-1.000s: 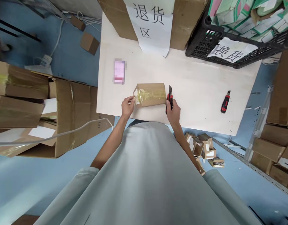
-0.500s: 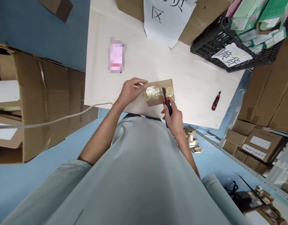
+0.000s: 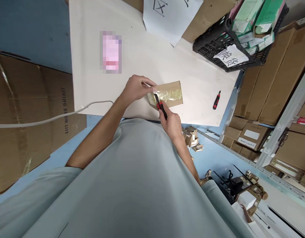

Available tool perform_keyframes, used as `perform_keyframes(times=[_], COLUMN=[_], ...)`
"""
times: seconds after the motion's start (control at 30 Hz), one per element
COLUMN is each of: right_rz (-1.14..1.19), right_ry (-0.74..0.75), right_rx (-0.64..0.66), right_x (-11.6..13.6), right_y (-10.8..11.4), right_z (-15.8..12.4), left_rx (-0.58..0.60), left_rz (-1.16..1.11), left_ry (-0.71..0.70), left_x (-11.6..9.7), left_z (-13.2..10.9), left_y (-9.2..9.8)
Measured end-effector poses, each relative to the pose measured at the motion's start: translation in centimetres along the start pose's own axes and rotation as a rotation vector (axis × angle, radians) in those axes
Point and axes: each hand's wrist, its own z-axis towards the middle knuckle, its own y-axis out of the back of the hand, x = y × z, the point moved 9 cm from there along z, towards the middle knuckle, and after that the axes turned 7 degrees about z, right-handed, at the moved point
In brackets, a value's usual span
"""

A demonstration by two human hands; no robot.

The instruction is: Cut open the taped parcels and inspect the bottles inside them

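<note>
A small cardboard box with shiny yellowish tape along its top lies near the front edge of the white table. My left hand pinches the box's left end between thumb and fingers. In my right hand is a red and black utility knife, its tip at the tape near the left end, close to my left fingertips. Whether the blade has gone into the tape cannot be made out.
A second utility knife lies on the table's right. A black crate of green boxes stands behind it. At left back is a blurred pink item. A white cable crosses above a large carton. Stacked cartons line the right.
My right hand has moved the knife leftward along the box, from the middle of the tape to the left end. My left hand stays at that end. The camera view has shifted.
</note>
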Motion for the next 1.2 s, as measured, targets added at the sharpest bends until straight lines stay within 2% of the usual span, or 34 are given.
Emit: perform_keyframes(times=[0.27,0.37,0.53,0.67,0.9,1.07,1.2], right_rz=[-0.135,-0.153,-0.127,-0.114,-0.335,-0.413,-0.384], right_ry=[-0.095,-0.076,0.054,-0.024,-0.299,-0.272,-0.278], right_rx=[0.043,0.026,0.002,0.002,0.207,0.296,0.377], right_x=[0.9,1.1,1.1,0.8,2.3,3.8,3.9], right_y=[-0.2,-0.3,-1.1,-1.1,-1.0,-0.6,1.3], right_z=[-0.1,0.2,1.4,1.5,-1.0,-2.0,-3.8], left_rx=[0.021,0.008,-0.015,-0.035,-0.066,-0.095,-0.120], left_rz=[-0.081,-0.084,-0.070,-0.069,0.028,0.086,0.128], left_ry=[0.041,0.048,0.061,0.059,0.124,0.161,0.165], left_x=[1.1,1.0,1.1,1.1,-0.4,-1.3,-1.4], left_z=[0.6,0.6,0.5,0.1,-1.1,-2.0,-2.2], left_y=[-0.7,-0.8,-1.0,-1.0,-0.3,-0.2,0.1])
